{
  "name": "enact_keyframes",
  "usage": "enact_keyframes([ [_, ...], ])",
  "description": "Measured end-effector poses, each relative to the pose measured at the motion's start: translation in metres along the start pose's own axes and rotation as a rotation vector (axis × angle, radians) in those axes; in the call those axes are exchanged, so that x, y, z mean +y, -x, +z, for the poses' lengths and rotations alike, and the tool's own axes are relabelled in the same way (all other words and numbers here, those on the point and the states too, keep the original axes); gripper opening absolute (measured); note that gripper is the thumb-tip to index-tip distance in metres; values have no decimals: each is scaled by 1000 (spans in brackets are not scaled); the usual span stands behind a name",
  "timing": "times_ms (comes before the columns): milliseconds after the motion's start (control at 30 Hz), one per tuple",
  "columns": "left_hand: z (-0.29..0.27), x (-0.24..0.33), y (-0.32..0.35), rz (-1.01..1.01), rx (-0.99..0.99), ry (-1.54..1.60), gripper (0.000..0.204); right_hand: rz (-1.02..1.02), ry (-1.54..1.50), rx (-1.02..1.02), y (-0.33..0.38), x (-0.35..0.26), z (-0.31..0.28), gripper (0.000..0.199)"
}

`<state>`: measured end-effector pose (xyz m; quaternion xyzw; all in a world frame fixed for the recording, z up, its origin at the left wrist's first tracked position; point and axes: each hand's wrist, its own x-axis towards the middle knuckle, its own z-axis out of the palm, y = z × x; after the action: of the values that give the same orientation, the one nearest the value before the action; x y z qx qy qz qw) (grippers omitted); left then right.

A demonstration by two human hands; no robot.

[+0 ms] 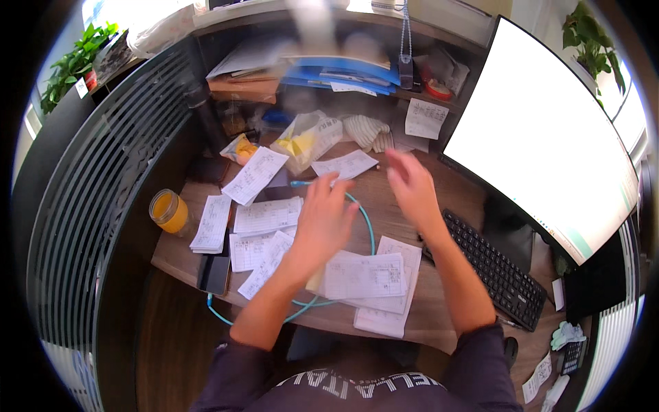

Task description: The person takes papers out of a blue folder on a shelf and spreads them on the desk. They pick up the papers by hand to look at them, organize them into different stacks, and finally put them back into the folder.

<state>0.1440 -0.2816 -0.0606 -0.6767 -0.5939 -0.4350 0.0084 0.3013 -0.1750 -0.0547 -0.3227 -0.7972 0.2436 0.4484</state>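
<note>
Teal cable (364, 213) partly hidden under left hand (326, 216); right hand (412, 185) blurred.

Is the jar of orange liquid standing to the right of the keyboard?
No, the jar stands at the desk's left edge, far from the keyboard on the right.

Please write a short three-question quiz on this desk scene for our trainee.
1. True or false: the left hand is over the teal cable.
2. Which lies right of the right hand? A) jar of orange liquid B) black keyboard C) black phone
3. What covers most of the desk?

Key: 1 true; 2 B; 3 paper slips.
</note>
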Motion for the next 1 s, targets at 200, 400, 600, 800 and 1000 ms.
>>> enact_keyframes([
  [200,13,-64,-127,31,87,-111,29,-263,158,51,-142,34,62,37],
  [400,27,-108,-204,204,36,-306,49,-215,419,136,-185,76,70,43],
  [600,31,-124,-228,131,52,-242,54,-294,650,84,-181,57,63,41],
  [800,28,-126,-236,-19,2,-76,55,-339,473,80,-184,70,50,40],
  [1000,35,-139,-237,100,-45,-103,60,-350,446,85,-190,77,50,40],
])
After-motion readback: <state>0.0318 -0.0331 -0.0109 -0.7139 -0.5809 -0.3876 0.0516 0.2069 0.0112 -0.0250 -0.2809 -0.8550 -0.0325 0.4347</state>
